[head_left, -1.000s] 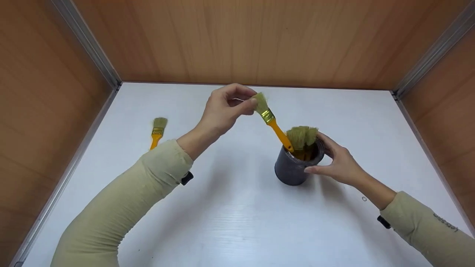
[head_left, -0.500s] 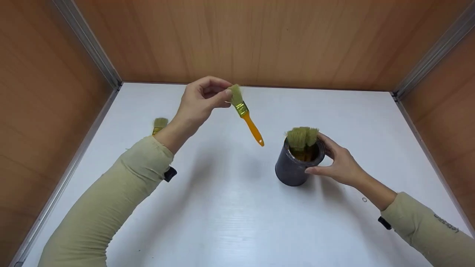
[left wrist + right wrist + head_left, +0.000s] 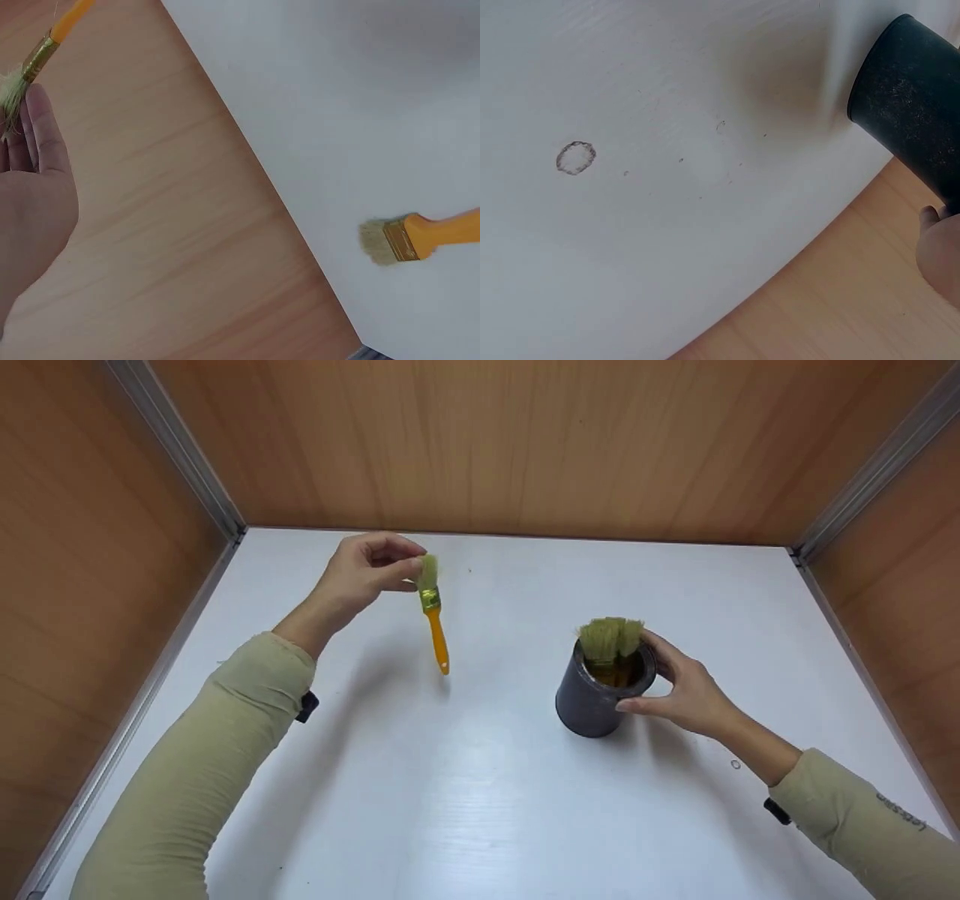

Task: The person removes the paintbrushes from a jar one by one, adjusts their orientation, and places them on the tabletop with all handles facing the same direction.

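Note:
My left hand (image 3: 367, 571) pinches a small paintbrush (image 3: 433, 615) by its bristles, the orange handle hanging down above the white table (image 3: 465, 780). In the left wrist view the same brush (image 3: 46, 46) shows at my fingertips (image 3: 30, 127). My right hand (image 3: 679, 684) curls round a dark cylindrical can (image 3: 596, 697) holding several brushes (image 3: 611, 639) bristles up. The can (image 3: 913, 101) also shows in the right wrist view, with my fingers (image 3: 939, 251) at its side.
Another orange-handled brush (image 3: 420, 238) lies flat on the table near the left wall, hidden in the head view by my left arm. Wooden walls (image 3: 525, 442) with metal corner strips enclose the table on three sides. A small ring mark (image 3: 575, 157) is on the surface.
My left hand has lifted the brush out of the can and carried it leftward, lowering slightly. The right hand and can have stayed put.

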